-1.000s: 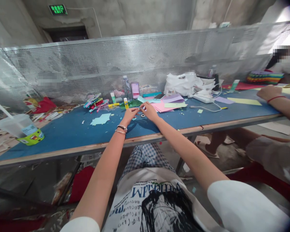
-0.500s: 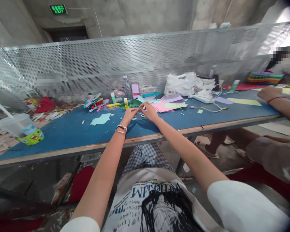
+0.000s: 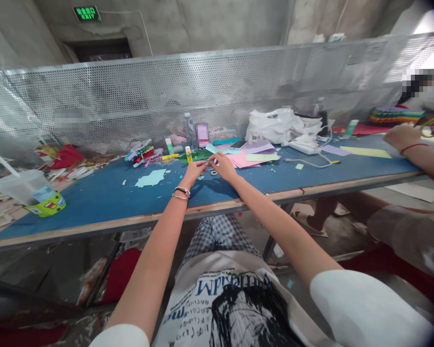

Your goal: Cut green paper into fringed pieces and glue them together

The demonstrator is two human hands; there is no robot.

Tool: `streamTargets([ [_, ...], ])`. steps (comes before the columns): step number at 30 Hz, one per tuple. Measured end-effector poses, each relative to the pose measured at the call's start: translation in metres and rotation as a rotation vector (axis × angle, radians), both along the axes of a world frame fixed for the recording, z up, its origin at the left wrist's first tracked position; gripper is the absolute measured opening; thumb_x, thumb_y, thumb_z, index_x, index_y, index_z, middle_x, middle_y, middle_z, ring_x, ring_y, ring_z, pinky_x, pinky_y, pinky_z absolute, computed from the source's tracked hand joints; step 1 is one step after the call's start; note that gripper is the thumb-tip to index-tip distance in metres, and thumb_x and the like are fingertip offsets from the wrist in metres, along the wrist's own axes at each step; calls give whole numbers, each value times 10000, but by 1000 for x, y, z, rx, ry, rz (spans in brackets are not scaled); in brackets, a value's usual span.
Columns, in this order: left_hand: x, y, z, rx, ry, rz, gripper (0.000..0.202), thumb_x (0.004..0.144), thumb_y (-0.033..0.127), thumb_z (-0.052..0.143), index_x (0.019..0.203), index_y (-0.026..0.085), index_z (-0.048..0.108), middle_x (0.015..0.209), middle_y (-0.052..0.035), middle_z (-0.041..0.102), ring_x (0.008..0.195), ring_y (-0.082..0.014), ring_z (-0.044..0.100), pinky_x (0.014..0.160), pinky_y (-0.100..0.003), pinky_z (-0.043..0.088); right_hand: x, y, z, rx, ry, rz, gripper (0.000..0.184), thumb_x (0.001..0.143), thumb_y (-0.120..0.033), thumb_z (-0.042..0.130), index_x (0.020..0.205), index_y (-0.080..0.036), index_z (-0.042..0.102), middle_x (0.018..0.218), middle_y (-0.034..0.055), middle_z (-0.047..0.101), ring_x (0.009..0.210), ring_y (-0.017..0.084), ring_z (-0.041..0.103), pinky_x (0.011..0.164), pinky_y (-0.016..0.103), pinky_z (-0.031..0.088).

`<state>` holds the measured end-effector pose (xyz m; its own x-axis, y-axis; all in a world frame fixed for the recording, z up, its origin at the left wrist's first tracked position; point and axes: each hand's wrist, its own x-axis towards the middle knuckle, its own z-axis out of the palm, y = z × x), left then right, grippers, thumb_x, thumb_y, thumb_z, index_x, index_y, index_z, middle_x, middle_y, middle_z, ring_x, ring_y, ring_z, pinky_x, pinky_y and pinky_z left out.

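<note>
Okay, tiny piece (image 3: 208, 163) lies two o'clock from your left hand (image 3: 194, 171), nine from your right hand (image 3: 222, 165); each grip, long axis: can't tell.

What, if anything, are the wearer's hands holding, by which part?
Can't tell: left hand and right hand nearly meet at the fingertips; anything pinched there is too small.

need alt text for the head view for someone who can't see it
A person's left hand and right hand are fingertip-close above a blue tabletop, any item between them too small to identify. Beyond them are glue sticks, coloured paper and a white plastic bag.
</note>
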<state>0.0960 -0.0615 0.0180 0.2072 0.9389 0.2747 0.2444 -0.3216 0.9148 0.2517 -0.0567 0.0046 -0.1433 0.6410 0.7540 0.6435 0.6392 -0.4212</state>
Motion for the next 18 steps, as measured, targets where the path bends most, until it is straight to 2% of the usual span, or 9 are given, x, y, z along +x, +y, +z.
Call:
streamTargets([
  [8,0,0,0,-20,-33,7,296,771,328,593,977,137,685,936,-86,694,726,-131,634,542,-188,415,1,-2,2,19,-7,29,192,795,-168,502,944,-195,620,903,37,531,737,136,524,744,277,441],
  [18,-3,-3,2,-65,-109,-23,345,751,375,604,1003,151,678,1004,-94,687,761,-135,626,575,-201,425,0,-2,2,5,23,5,164,789,-174,504,912,-192,610,933,41,549,723,137,527,723,282,442],
])
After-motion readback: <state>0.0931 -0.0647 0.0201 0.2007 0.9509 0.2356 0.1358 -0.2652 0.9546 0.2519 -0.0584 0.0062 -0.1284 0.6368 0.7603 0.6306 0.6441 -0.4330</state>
